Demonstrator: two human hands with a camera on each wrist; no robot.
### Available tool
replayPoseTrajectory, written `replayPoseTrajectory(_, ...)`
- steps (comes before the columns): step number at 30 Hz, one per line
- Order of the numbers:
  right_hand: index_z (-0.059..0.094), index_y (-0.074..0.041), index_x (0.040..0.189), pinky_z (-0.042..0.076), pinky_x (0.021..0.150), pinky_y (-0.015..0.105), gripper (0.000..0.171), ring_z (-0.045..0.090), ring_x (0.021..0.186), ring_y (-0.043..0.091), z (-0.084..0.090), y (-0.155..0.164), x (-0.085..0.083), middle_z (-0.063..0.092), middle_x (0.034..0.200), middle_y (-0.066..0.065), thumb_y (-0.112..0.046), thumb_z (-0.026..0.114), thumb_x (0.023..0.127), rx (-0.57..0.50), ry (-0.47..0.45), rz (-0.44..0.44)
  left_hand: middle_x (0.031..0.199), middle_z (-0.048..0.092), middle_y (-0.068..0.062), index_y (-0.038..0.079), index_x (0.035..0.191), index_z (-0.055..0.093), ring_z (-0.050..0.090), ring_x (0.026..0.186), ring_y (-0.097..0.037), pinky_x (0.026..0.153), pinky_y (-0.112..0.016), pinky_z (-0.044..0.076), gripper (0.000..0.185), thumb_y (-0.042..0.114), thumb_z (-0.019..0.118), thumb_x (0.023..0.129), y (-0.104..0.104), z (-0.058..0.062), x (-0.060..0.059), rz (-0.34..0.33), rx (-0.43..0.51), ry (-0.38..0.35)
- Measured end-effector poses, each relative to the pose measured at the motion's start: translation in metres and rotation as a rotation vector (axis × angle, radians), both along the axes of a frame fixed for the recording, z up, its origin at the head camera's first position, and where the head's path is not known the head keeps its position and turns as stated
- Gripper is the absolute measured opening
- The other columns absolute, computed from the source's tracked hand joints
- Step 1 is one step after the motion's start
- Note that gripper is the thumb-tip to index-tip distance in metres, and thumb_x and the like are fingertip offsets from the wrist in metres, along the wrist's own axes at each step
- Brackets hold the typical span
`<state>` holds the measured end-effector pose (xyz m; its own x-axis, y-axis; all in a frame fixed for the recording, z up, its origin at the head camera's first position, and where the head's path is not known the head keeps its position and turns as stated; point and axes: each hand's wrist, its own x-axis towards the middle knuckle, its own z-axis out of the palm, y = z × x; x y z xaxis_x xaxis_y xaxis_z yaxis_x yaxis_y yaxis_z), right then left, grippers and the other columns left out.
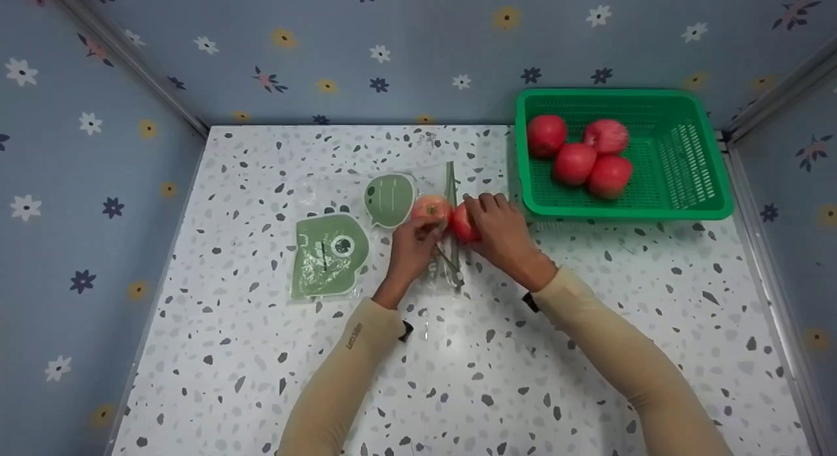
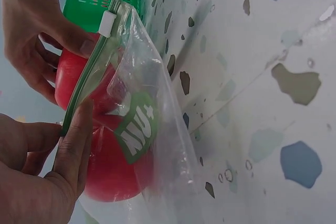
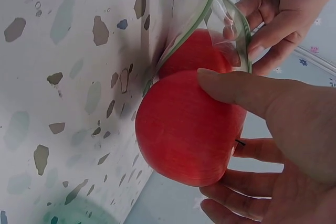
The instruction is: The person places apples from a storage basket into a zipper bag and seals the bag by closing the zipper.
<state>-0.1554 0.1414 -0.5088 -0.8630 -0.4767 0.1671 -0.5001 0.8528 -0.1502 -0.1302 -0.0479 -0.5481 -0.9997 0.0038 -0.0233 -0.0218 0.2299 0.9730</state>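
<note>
A clear zip bag with a green seal lies mid-table on the speckled tabletop, 1 red apple already inside it and a 2nd apple at its mouth. The right hand curls fingers and thumb around that 2nd apple, while the left hand pinches the bag's open edge. Just left lie 2 green printed bags, and a green basket at the far right holds 4 more apples.
</note>
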Motion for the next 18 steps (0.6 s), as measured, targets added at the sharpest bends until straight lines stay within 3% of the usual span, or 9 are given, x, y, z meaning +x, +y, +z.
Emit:
replayPoseTrajectory(5, 0.057, 0.000, 0.141, 0.056, 0.090, 0.054, 0.080, 0.060, 0.112, 0.041, -0.0002, -0.0024, 0.0009, 0.064, 0.125, 0.023, -0.028, 0.095, 0.076, 0.003, -0.013, 0.003, 0.113, 0.075, -0.021, -0.005, 0.117, 0.074, 0.073, 0.090, -0.030, 0.070, -0.020, 0.055, 0.022, -0.004, 0.064, 0.097, 0.0003, 0.0016, -0.0014, 0.000, -0.057, 0.045)
replayPoseTrajectory(18, 0.057, 0.005, 0.140, 0.055, 0.094, 0.053, 0.084, 0.059, 0.115, 0.041, -0.0015, -0.0074, 0.0014, 0.063, 0.130, 0.023, -0.030, 0.096, 0.074, -0.003, -0.059, -0.004, 0.114, 0.075, -0.022, -0.006, 0.115, 0.075, 0.072, 0.093, -0.033, 0.074, -0.026, 0.058, 0.024, -0.009, 0.063, 0.094, 0.0014, 0.0032, -0.0036, -0.006, -0.052, 0.060)
